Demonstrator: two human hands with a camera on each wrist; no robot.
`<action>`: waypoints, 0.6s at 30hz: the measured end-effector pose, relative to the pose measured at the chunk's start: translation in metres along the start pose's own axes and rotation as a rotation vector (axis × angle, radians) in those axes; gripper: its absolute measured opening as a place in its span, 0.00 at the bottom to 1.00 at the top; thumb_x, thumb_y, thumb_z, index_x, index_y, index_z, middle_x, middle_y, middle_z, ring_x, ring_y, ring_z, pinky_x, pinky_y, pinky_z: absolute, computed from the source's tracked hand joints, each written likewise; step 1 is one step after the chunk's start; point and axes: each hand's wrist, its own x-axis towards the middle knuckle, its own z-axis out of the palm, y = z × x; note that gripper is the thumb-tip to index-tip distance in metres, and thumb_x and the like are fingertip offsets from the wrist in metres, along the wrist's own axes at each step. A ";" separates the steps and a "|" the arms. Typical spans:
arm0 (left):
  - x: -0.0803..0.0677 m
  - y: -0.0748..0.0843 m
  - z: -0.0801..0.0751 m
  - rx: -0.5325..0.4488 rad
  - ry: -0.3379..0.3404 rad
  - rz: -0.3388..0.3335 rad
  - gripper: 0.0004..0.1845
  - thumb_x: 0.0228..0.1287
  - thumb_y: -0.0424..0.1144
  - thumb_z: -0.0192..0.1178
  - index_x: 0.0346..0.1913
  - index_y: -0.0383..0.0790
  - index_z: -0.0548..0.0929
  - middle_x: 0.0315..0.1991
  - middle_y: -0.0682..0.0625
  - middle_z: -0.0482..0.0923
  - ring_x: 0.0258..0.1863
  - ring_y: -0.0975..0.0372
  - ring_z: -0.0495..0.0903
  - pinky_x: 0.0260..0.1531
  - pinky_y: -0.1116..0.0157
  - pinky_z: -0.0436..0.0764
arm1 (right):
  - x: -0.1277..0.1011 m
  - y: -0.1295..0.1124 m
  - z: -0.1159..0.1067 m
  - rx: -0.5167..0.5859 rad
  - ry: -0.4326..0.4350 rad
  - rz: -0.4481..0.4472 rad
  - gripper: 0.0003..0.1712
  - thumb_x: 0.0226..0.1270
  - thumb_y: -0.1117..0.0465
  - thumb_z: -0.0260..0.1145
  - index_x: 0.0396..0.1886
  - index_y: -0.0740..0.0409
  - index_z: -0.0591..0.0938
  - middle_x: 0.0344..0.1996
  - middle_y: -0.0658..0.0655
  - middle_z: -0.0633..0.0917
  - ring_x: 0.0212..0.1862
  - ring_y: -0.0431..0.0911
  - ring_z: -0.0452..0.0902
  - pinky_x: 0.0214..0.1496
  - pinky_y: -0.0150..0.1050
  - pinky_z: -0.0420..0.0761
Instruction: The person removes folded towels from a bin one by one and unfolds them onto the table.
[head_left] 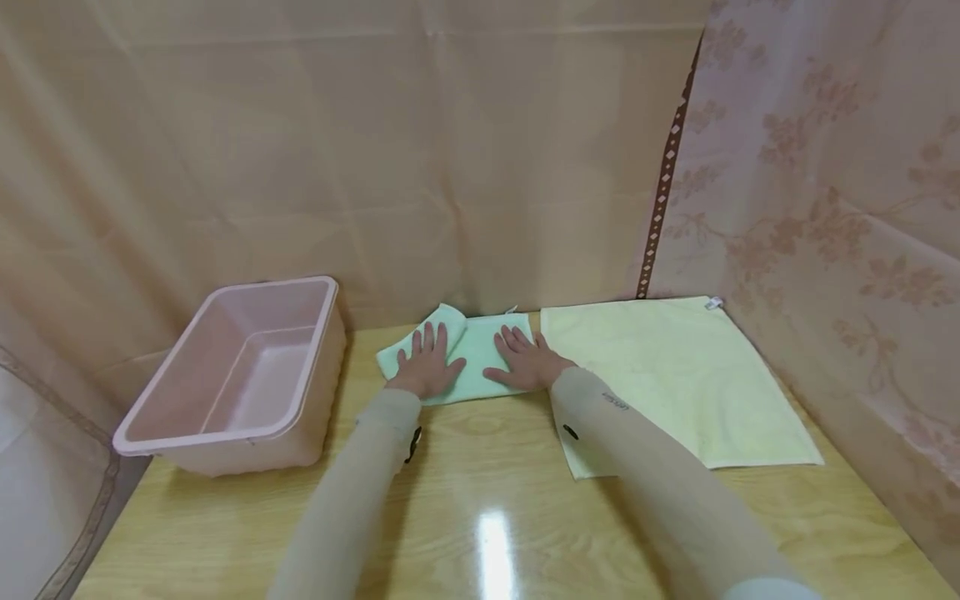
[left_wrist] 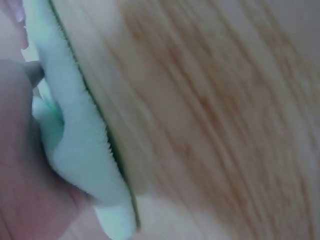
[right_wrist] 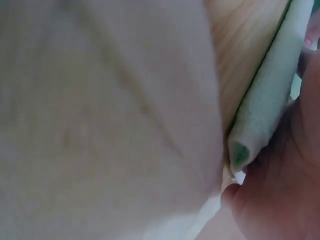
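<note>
A folded mint-green cloth [head_left: 474, 353] lies at the back of the wooden table [head_left: 495, 492]. My left hand [head_left: 427, 363] presses flat on its left half with fingers straight and spread. On the cloth's right half my right hand [head_left: 525, 360] lies flat too. The left wrist view shows the green cloth's folded edge [left_wrist: 80, 145] close up under my palm [left_wrist: 25, 190]. In the right wrist view the cloth's edge [right_wrist: 265, 110] lies beside my palm [right_wrist: 285, 195]. A pale yellow towel [head_left: 675, 379] is spread flat to the right, and my right forearm crosses its near left corner.
An empty pink plastic tub [head_left: 247, 375] stands on the table's left side. Beige curtains [head_left: 420, 150] close off the back, and a flowered curtain [head_left: 840, 208] hangs along the right.
</note>
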 end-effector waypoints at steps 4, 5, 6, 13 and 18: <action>-0.012 -0.003 -0.005 -0.042 -0.011 -0.189 0.52 0.73 0.72 0.37 0.81 0.39 0.32 0.80 0.31 0.30 0.79 0.40 0.33 0.70 0.33 0.42 | -0.003 -0.008 -0.003 0.016 0.020 0.050 0.50 0.77 0.28 0.35 0.83 0.57 0.44 0.82 0.60 0.40 0.81 0.55 0.32 0.76 0.63 0.37; -0.016 -0.004 -0.006 -0.052 -0.004 -0.240 0.54 0.71 0.73 0.37 0.81 0.38 0.32 0.79 0.29 0.31 0.79 0.39 0.33 0.69 0.32 0.43 | -0.003 -0.009 -0.004 0.026 0.024 0.063 0.50 0.77 0.28 0.35 0.83 0.57 0.44 0.82 0.60 0.40 0.81 0.55 0.32 0.76 0.63 0.36; -0.019 -0.005 -0.007 -0.069 0.012 -0.298 0.56 0.70 0.75 0.37 0.81 0.38 0.33 0.79 0.28 0.31 0.79 0.38 0.33 0.69 0.32 0.44 | -0.003 -0.010 -0.003 0.046 0.028 0.073 0.50 0.77 0.28 0.35 0.83 0.57 0.44 0.82 0.61 0.39 0.81 0.56 0.32 0.76 0.63 0.35; -0.034 -0.011 -0.005 -0.113 0.045 -0.581 0.62 0.64 0.81 0.36 0.81 0.33 0.35 0.77 0.23 0.28 0.76 0.31 0.32 0.71 0.35 0.44 | 0.002 -0.003 0.011 0.108 0.004 0.160 0.59 0.66 0.17 0.29 0.84 0.51 0.41 0.81 0.60 0.34 0.81 0.56 0.25 0.74 0.63 0.25; -0.033 -0.011 -0.003 -0.108 0.045 -0.591 0.63 0.64 0.81 0.35 0.80 0.30 0.36 0.76 0.22 0.28 0.75 0.30 0.32 0.70 0.33 0.45 | -0.006 -0.006 0.005 0.117 -0.024 0.187 0.58 0.66 0.17 0.31 0.84 0.48 0.41 0.81 0.60 0.35 0.80 0.59 0.26 0.74 0.65 0.26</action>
